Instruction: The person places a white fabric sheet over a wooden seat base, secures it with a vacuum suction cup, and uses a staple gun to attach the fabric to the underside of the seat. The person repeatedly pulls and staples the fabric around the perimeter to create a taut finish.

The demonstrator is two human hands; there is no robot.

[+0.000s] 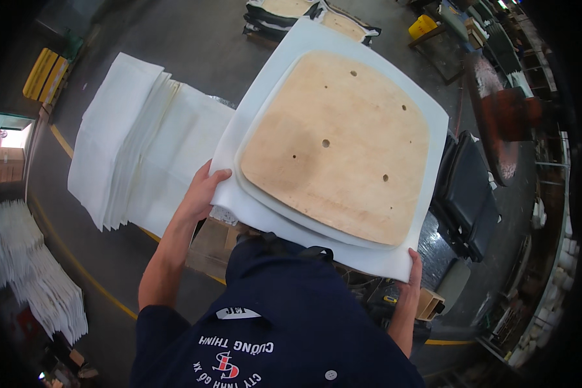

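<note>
1. Plywood seat board (335, 145), pale tan with several small drilled holes, lying face-up on a white foam pad (375, 255) that juts out past it on every side.
2. Held out in front of the body at chest height, above the grey floor (207, 58), tilted slightly down toward the right.
3. Left hand (202, 189) clenched on the pad's left edge, thumb on top, fingers tucked beneath.
4. Right hand (412, 275) gripping the pad's near right corner, fingers curled up over the rim.
5. Just left of the pad, spread over the floor: fanned stack of white foam sheets (132, 145), overlapping one another.
6. Far left, lower down: separate heap of white cut pieces (35, 271), well apart from the hands.
7. Right of the pad: pile of black upholstered seat cushions (469, 194), near the board's right edge.
8. Top of view, beyond the pad: more finished seats (291, 13) stacked, partly hidden.
9. Yellow line (64, 255) painted across the floor, running under the sheets.
10. Cardboard box (210, 242) just below the left hand, partly covered by the navy shirt (284, 317).
</note>
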